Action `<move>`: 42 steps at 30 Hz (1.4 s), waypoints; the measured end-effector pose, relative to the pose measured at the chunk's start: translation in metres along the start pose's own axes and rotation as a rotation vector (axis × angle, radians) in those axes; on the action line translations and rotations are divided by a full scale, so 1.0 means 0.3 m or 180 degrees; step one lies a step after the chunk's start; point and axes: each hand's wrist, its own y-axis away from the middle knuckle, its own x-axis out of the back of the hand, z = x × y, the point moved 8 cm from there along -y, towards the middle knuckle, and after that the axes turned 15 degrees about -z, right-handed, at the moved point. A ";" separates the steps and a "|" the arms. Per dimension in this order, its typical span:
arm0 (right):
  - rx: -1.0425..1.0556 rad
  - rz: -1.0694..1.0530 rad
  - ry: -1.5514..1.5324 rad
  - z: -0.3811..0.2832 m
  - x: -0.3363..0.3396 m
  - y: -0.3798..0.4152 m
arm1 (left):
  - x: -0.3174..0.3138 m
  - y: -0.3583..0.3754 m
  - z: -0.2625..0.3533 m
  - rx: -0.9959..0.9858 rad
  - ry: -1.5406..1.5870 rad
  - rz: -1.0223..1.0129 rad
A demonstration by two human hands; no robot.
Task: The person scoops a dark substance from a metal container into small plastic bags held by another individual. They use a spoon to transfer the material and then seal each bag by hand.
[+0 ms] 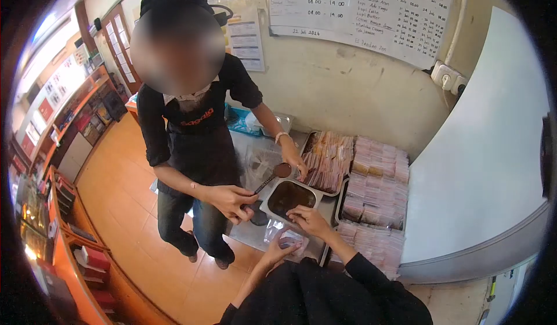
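Note:
My left hand [282, 248] is low in the middle, its fingers curled round a clear plastic bag [277, 231]. Just above and to the right, my right hand [310, 220] has its fingers pressed together at the near rim of a square metal container [317, 195], beside the bag; what they pinch, if anything, is too small to tell. Dark brown contents [288, 197] lie in the container. Across the table, a co-worker holds a dark-handled spoon [282, 170] with brown powder over the container's far side. The co-worker's other hand is by the container's far corner.
Trays with many packed sachets [376, 188] stand to the right, near the wall. Clear plastic [259, 163] and a blue tray [242, 122] lie further back on the metal table [246, 232]. A large white panel [481, 151] rises at the right.

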 end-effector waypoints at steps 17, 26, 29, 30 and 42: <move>-0.0388 -0.0008 0.0241 0.007 0.028 0.045 | 0.034 -0.036 -0.043 -0.0099 0.0101 0.0039; -0.0139 0.0442 0.1006 0.011 0.042 0.024 | 0.018 -0.035 -0.042 -0.0001 0.0346 -0.0008; -0.0330 0.0499 0.0804 -0.027 0.046 0.085 | 0.014 -0.029 -0.034 0.0036 0.0248 0.0038; -0.0431 0.0468 0.0663 -0.036 0.045 0.101 | 0.008 -0.028 -0.024 0.0050 0.0207 0.0025; -0.0122 0.0499 0.0654 0.021 -0.028 -0.006 | 0.016 -0.088 -0.170 -0.0154 0.0475 -0.0084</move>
